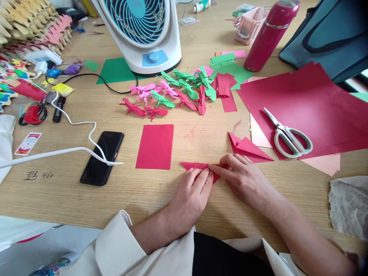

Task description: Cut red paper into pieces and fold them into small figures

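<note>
Both of my hands press on a folded red paper (pixel 189 165) lying on the wooden table near its front edge. My left hand (pixel 192 193) covers its lower middle, with the fingers close together. From the right, my right hand (pixel 244 180) has its fingertips on the paper's right part, which is partly hidden. Just behind my right hand lies another folded red piece (pixel 248 148) with pointed ends. A flat red rectangular sheet (pixel 155 147) is to the left of my hands. Several folded red, pink and green paper figures (pixel 186 103) are grouped farther back.
White-handled scissors (pixel 287 136) rest on large red sheets (pixel 322 99) at the right. Behind stand a fan (pixel 152 57), a red bottle (pixel 270 36) and a blue-grey bag (pixel 327 42). A black phone (pixel 102 158) with a white cable over it lies left.
</note>
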Tool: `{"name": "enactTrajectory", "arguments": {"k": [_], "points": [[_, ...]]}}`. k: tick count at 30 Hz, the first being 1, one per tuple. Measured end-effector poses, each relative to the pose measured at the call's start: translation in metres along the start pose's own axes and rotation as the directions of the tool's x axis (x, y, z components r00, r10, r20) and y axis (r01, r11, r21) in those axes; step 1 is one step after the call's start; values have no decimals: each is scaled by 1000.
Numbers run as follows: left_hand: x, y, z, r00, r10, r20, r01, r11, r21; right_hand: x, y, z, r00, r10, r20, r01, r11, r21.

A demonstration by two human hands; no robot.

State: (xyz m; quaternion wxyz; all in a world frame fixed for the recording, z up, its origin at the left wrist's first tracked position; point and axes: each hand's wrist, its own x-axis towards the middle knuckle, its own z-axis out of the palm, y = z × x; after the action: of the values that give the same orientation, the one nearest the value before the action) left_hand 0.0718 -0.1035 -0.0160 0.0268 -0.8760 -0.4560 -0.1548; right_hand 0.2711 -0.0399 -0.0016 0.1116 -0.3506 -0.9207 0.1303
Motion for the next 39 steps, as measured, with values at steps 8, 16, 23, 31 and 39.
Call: {"name": "enactTrajectory", "arguments": {"k": [8,16,23,31,39], "points": [[0,3,-5,997,-61,48,60,998,23,0,-1,-1,1000,8,4,-8,1000,2],[-4,5,1,996,-81,43,78,995,55,1,-2,-2,1000,15,-2,-15,1000,20],[-3,4,1,998,-47,47,43,995,93,1,-1,0,1000,5,-13,-5,1000,7],[-4,5,1,998,-32,59,24,991,132,1,-2,-1,1000,15,-10,-15,1000,12],[-5,4,4,991,5,137,-25,989,148,1,-1,-2,1000,-8,-16,9,1000,4]]}}
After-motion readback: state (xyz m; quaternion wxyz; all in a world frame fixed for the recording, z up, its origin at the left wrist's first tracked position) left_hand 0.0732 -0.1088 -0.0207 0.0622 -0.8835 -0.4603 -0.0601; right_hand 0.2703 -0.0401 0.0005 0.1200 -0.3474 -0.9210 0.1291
